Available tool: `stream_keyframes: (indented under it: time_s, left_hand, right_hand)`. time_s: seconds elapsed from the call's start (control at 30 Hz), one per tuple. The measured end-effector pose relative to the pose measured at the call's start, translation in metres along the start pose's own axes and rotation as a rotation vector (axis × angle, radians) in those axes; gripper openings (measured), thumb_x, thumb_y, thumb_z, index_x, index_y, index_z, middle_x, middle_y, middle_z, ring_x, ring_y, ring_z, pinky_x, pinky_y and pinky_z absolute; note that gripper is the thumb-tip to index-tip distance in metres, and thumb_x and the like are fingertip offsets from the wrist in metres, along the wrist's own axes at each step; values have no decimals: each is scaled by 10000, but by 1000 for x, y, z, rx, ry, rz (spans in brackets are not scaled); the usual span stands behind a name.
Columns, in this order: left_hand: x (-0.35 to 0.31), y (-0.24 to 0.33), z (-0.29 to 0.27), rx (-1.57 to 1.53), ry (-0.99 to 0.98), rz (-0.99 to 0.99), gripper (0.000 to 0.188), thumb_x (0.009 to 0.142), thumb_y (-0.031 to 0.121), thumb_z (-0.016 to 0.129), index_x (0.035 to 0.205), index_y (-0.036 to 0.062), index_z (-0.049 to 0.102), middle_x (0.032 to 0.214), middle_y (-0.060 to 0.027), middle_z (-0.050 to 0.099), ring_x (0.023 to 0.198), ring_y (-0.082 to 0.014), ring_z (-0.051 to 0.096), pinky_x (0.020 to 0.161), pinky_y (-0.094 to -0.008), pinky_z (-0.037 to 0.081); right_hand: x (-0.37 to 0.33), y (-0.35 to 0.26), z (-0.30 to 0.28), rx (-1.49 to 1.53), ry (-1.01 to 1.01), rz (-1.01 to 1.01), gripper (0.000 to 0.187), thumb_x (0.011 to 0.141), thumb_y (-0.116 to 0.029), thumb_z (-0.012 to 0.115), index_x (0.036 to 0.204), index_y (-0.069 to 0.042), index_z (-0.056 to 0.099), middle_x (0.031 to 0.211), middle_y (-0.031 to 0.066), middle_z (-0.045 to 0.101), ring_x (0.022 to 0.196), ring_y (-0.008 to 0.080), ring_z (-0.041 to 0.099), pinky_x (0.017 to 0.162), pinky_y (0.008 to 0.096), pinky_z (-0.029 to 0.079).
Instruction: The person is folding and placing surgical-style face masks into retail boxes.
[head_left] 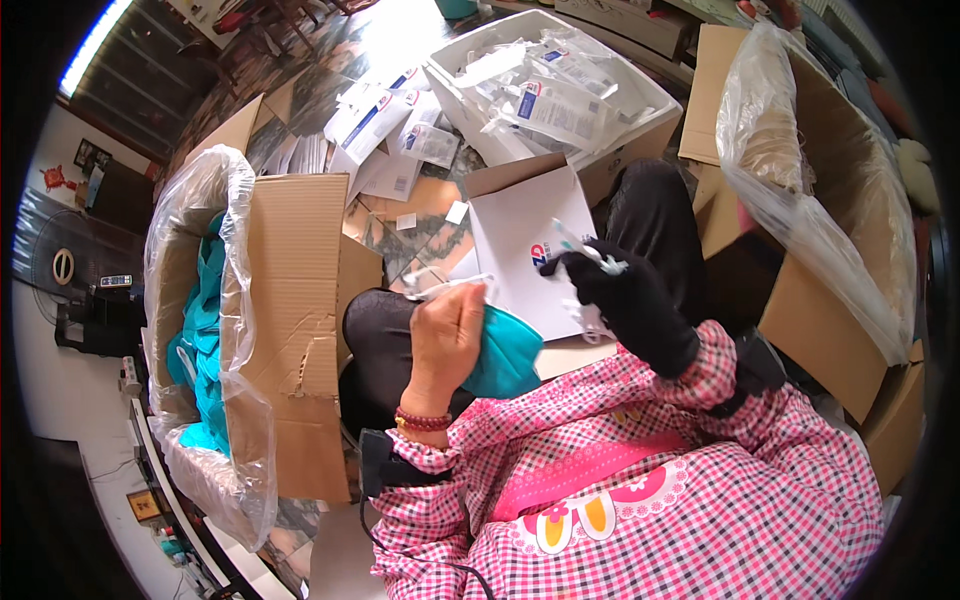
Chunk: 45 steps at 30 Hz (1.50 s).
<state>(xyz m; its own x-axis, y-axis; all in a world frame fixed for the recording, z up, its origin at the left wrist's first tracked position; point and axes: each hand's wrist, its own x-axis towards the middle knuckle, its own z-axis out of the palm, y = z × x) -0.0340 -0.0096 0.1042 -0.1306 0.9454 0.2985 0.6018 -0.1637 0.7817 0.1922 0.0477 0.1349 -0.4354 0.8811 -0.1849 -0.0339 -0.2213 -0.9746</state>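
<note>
My bare left hand (447, 335), a dark red bead bracelet at its wrist, is closed on a teal face mask (506, 352). White ear loops (450, 284) stick out above its fingers. To the right, my right hand (630, 300) wears a black glove. Its fingers are closed on a thin white-and-teal thing (588, 250), too blurred to name for certain. More white cord (594, 324) hangs beside the glove, over a white carton (515, 240) between my knees.
At left, a plastic-lined cardboard box (290, 330) holds teal masks (205, 340). A white foam box (470, 130) full of clear packets stands ahead. Printed white packs (365, 125) lie on the floor beside it. Another plastic-lined cardboard box (820, 320) stands at right.
</note>
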Motion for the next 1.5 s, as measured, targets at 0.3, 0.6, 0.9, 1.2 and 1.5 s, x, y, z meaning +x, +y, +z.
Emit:
stream_keyframes:
  time_s: [0.3, 0.6, 0.9, 1.2, 1.5]
  left_hand:
    - [1, 28, -6, 147, 40, 194, 249, 975, 151, 569, 800, -26, 581, 674, -171, 519, 591, -354, 540, 552, -383, 419]
    - [-11, 17, -11, 26, -227, 68, 311, 846, 240, 751, 689, -6, 643, 596, -144, 524, 498, -291, 507, 502, -349, 386]
    - [-18, 13, 13, -455, 106, -292, 397, 932, 122, 696, 637, -30, 480, 581, 41, 371, 575, -38, 309, 492, -262, 256]
    - [-24, -94, -69, -1437, 253, -199, 507, 1079, 419, 344, 781, 58, 539, 672, -24, 455, 541, -115, 357, 478, -251, 307]
    - [-18, -55, -85, -1576, -9, -268, 629, 1072, 496, 254, 836, 23, 595, 699, -67, 515, 616, -180, 449, 600, -325, 448]
  right_hand:
    - [16, 44, 38, 159, -378, 290, 204, 991, -167, 574, 1108, -31, 671, 873, 45, 670, 800, 110, 625, 727, 290, 509]
    - [-3, 36, 13, -448, -612, -447, 277, 853, -80, 671, 1125, -47, 631, 782, 161, 665, 664, 311, 667, 620, 382, 507]
    - [-36, 16, 27, -849, -549, -686, 235, 747, -112, 714, 958, -66, 620, 744, 150, 628, 660, 352, 647, 583, 444, 509]
    - [-67, 17, 28, -481, -813, -419, 309, 814, -94, 657, 1121, -63, 677, 925, 157, 715, 806, 352, 686, 751, 435, 548]
    - [-33, -10, -15, 18, -313, -228, 273, 909, -175, 687, 1125, -14, 642, 889, 110, 693, 793, 183, 692, 768, 325, 550]
